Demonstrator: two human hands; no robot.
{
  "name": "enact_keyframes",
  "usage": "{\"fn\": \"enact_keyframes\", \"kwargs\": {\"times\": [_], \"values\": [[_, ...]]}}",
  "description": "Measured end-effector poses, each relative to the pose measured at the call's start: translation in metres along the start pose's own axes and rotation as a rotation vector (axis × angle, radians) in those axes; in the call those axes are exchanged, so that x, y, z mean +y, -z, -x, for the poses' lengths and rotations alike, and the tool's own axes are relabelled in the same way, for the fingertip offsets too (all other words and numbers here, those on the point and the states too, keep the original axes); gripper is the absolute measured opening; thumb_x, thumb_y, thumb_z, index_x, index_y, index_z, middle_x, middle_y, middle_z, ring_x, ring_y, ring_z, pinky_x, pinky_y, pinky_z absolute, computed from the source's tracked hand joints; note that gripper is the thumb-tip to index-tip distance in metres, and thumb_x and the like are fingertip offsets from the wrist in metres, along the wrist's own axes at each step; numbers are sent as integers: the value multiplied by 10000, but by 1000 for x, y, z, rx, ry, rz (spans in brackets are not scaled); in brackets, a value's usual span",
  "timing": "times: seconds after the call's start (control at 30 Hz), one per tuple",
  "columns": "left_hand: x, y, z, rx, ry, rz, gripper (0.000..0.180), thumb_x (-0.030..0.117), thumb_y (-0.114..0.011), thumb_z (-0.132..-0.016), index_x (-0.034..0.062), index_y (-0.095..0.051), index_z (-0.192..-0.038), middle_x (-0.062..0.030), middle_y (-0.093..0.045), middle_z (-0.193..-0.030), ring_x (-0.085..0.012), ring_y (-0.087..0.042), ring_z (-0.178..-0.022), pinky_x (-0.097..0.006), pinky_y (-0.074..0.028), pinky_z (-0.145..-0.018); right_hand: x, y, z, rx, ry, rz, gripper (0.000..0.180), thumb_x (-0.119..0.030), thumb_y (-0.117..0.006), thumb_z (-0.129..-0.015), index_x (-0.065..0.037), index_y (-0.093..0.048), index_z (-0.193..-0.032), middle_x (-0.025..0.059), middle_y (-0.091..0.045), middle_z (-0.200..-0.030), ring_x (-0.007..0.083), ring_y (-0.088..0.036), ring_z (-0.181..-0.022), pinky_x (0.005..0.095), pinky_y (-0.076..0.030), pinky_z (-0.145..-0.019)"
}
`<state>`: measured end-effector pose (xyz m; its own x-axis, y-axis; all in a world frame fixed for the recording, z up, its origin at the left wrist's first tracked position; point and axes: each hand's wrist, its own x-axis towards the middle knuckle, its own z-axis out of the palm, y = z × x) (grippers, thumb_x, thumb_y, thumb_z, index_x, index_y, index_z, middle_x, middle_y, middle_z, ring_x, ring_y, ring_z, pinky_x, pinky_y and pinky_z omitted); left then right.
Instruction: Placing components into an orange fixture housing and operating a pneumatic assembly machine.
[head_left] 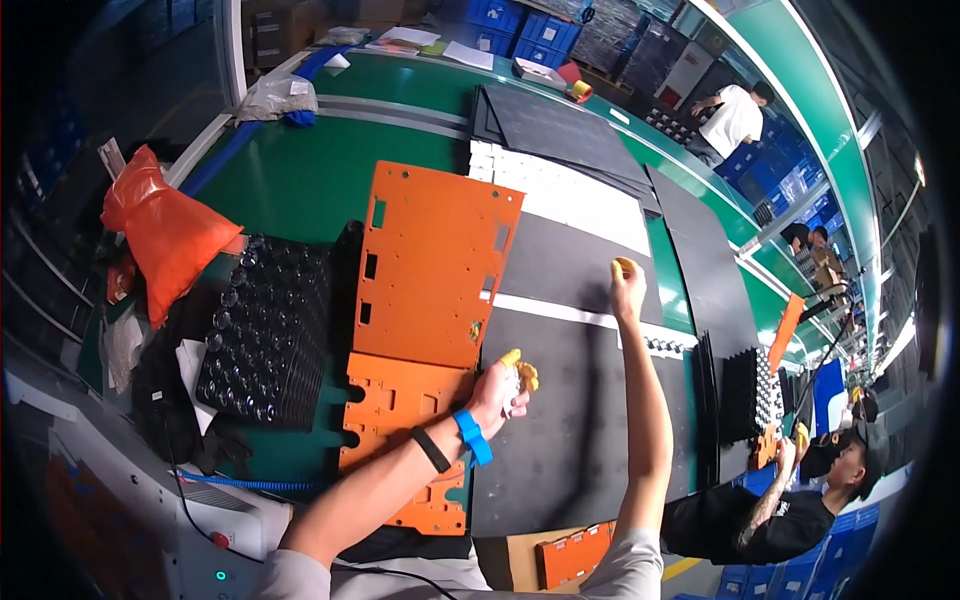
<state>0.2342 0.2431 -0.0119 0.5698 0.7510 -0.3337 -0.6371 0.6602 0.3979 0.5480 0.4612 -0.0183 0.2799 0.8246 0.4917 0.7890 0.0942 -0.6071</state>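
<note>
1. I watch the left hand (495, 392), its fingers curled inward, with yellow fingertip covers (512, 357). I cannot tell whether these fingers pinch something or are only pressed together. On this wrist there are a blue wristband (473, 438) and a black wristband (430, 450).

2. The right hand (627, 290) is farther forward and to the right of the left hand, bent with its fingertips up. Its grip also I cannot tell, because the fingers hide what is between them.

3. Just beside the left hand, on its left side, I see the lower orange plate (410, 374) with cut-outs. The upper orange plate (430, 270), with holes and slots, is forward and left of this hand.

4. Behind both hands, in my view, spreads the lower dark grey sheet (545, 450) and, farther forward, the upper dark grey sheet (560, 260).

5. To the right of the right forearm there is a row of small shiny parts (665, 347).

6. Well apart, left of the left hand, stands the stack of black trays (310, 370) with glossy round pieces; beyond it lies an orange bag (180, 240).
</note>
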Motion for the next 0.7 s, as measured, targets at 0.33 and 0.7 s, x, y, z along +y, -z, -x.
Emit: {"fn": "enact_keyframes", "kwargs": {"times": [0.33, 0.7], "values": [[0, -2, 7, 31, 41, -17, 429, 412, -413, -1085, 84, -650, -945, -16, -614, -831, -88, -412, -581, -257, -328, -515, 45, -21, -73, -196, 40, 553, 805, -699, -538, -937, -224, -412, -1574, 237, -216, -1669, 429, -275, -1517, 621, -219, -1212], [3, -5, 6, 31, 24, -16, 469, 501, -449, -1058, 89, -637, -935, -13, -614, -826, -86, -415, -589, -250, -335, -514, 28, 5, -68, -429, -13, 453, 831, -702, -525, -935, -149, -447, -1549, 193, -327, -1640, 375, -328, -1507, 603, -198, -1230]]}}
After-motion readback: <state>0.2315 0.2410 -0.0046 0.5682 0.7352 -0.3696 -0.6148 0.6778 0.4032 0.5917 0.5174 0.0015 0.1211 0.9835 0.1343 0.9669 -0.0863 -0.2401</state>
